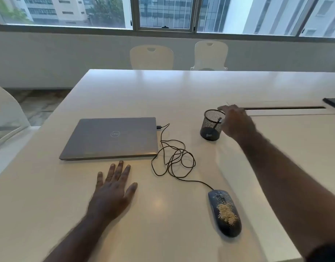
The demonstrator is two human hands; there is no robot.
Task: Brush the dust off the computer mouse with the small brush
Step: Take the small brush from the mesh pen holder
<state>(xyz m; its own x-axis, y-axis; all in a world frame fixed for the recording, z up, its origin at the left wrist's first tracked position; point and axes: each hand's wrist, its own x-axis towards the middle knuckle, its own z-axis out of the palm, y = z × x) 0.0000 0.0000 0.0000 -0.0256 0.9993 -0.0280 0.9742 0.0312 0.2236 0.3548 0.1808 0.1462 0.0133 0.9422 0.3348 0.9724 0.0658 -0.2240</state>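
Reaching right grip [235, 120] touches cupped brush [216, 124].

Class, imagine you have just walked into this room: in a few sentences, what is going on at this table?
A person sits at a white table. Their right hand reaches to a black mesh cup holding a small brush; blur hides whether the brush is gripped. The left hand rests flat on the table near a closed laptop. The wired computer mouse lies untouched, a pile of tan dust on its back.
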